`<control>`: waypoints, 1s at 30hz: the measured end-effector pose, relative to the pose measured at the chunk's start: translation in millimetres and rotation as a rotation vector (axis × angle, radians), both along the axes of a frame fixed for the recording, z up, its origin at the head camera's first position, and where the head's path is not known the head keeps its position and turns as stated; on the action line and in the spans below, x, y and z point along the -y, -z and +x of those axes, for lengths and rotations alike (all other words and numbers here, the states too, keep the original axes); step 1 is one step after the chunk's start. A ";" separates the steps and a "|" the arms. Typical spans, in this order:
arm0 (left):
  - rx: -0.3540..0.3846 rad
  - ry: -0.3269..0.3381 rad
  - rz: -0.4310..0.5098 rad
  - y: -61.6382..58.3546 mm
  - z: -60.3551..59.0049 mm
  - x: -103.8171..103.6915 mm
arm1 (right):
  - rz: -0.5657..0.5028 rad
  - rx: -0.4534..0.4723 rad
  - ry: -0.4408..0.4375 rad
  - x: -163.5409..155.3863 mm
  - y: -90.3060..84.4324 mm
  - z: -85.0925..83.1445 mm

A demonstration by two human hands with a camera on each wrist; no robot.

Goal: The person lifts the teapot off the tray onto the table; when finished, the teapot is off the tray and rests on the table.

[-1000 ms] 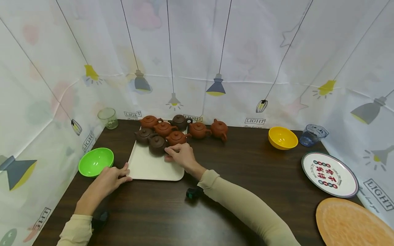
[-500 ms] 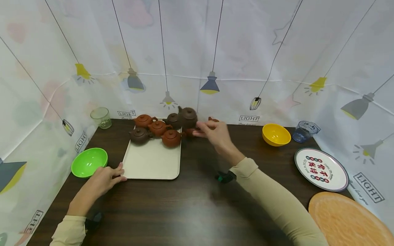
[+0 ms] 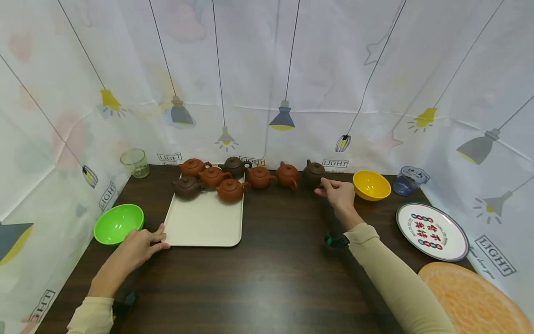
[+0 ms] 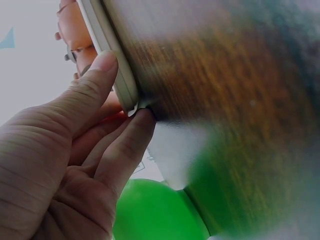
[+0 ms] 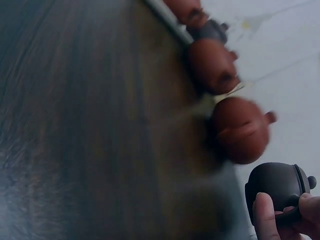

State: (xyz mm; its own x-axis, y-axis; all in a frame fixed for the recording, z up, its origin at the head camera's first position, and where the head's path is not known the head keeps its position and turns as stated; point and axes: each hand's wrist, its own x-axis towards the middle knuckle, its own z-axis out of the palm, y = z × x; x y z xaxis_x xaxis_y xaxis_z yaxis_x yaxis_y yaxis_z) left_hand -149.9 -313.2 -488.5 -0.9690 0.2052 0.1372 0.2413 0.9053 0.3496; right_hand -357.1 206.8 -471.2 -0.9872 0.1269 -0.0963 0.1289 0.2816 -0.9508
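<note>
My right hand (image 3: pixel 340 195) pinches the handle of a dark brown teapot (image 3: pixel 314 173), beside a reddish-brown teapot (image 3: pixel 288 175) near the back wall. In the right wrist view, thumb and fingers close on the handle of the dark teapot (image 5: pixel 275 185). My left hand (image 3: pixel 139 248) holds the near left corner of a cream tray (image 3: pixel 204 227); the left wrist view has the thumb on the rim of the tray (image 4: pixel 112 45) and fingers at its corner. On the tray's far part are several teapots, including a dark one (image 3: pixel 188 187) and a reddish one (image 3: pixel 231 190).
Another reddish teapot (image 3: pixel 259 177) stands right of the tray. A green bowl (image 3: pixel 118 224) and a clear glass (image 3: pixel 135 162) are at the left. Rightward are a yellow bowl (image 3: pixel 371 185), a blue glass (image 3: pixel 410 180), a patterned plate (image 3: pixel 432 232) and a round tan board (image 3: pixel 471 297).
My right hand has lifted the dark teapot off the tray and carried it right, past the reddish teapots to the row's end. The left hand stays at the tray corner.
</note>
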 end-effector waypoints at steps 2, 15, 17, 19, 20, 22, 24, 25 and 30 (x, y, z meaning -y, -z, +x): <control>-0.008 0.003 0.011 0.9 0.9 -0.4 | 0.003 0.008 0.011 0.0 9.1 -2.1; -0.012 -0.007 0.014 -2.9 1.1 4.3 | 0.176 -0.344 0.055 24.5 7.3 -2.9; -0.011 -0.012 0.014 -2.7 2.1 5.5 | 0.249 -0.470 0.033 43.1 0.4 1.7; -0.018 -0.018 0.008 -2.4 2.8 6.8 | 0.232 -0.491 -0.077 66.7 -8.5 8.1; -0.021 -0.019 0.007 -1.8 3.2 7.0 | 0.201 -0.463 -0.153 79.1 -12.4 11.8; -0.031 -0.019 0.005 -0.1 3.3 7.1 | 0.122 -0.346 -0.303 103.5 -17.5 18.2; -0.041 -0.011 0.002 1.7 2.7 6.4 | 0.045 -0.198 -0.419 125.6 -17.2 22.3; -0.043 -0.007 0.002 3.0 2.3 5.8 | 0.029 -0.137 -0.465 135.2 -15.5 23.7; -0.054 0.016 -0.005 6.5 0.1 3.1 | 0.087 -0.031 -0.595 169.2 1.0 22.7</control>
